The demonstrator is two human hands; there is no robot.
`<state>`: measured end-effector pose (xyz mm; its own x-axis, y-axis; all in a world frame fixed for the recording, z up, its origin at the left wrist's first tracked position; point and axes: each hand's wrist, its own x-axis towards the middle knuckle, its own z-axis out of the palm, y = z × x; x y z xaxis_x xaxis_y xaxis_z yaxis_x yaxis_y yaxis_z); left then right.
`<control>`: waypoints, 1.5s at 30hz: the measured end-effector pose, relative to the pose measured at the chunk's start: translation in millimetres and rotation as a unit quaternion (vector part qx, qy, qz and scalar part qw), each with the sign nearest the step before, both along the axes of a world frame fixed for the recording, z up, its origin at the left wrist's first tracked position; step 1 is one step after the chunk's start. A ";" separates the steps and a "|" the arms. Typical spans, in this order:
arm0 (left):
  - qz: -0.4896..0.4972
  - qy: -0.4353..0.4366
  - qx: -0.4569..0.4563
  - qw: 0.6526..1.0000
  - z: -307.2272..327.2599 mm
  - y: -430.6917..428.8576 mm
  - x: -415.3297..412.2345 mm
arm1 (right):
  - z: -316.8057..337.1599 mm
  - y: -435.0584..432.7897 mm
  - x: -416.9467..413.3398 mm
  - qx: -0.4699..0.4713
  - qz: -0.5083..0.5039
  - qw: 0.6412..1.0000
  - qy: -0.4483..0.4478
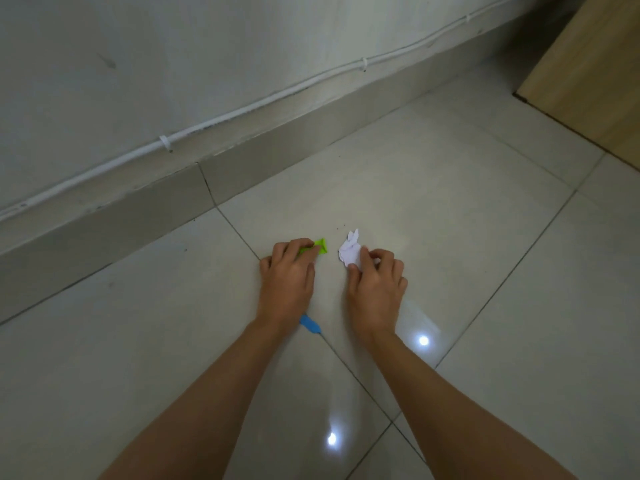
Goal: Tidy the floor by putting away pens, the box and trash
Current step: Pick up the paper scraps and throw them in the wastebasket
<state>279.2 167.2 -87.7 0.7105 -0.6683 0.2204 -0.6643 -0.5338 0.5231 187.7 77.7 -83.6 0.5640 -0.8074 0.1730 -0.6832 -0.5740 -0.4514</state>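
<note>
The green scrap is pinched on the floor by the left hand; the crumpled white paper is gripped by the right hand; both should be fully enclosed before lifting; a blue pen lies beneath the left wrist.

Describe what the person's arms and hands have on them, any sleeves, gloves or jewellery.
Nothing worn shows. Both forearms are bare right down to the bottom edge of the picture, with no sleeve in view. The left hand and right hand are ungloved, and no watch, ring or bracelet is visible on either wrist or on the fingers.
</note>
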 end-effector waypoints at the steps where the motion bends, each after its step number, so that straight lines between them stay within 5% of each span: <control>1: -0.008 0.024 -0.019 1.000 2.8 1.1 0.9 | 2.5 -0.7 1.8 0.011 0.025 1.000 -0.001; 5: -0.007 0.095 -0.105 0.990 14.6 13.7 16.0 | 11.9 -1.3 -2.6 0.061 0.100 0.993 -0.019; 11: 0.023 0.064 -0.041 0.997 10.5 38.9 29.9 | 13.5 9.7 -35.4 0.036 0.251 0.965 0.072; 32: -0.029 0.087 0.050 0.995 20.1 49.7 25.8 | 18.2 -12.8 18.2 0.110 0.187 0.976 -0.006; 45: -0.011 0.125 -0.019 0.992 17.9 27.6 23.4 | 27.9 -25.6 28.6 0.165 0.234 0.958 0.019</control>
<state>302.6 194.8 -69.8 0.7314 -0.6788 0.0647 -0.5230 -0.4976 0.6920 216.3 52.1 -55.6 0.8785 -0.4719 -0.0747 -0.4048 -0.6521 -0.6410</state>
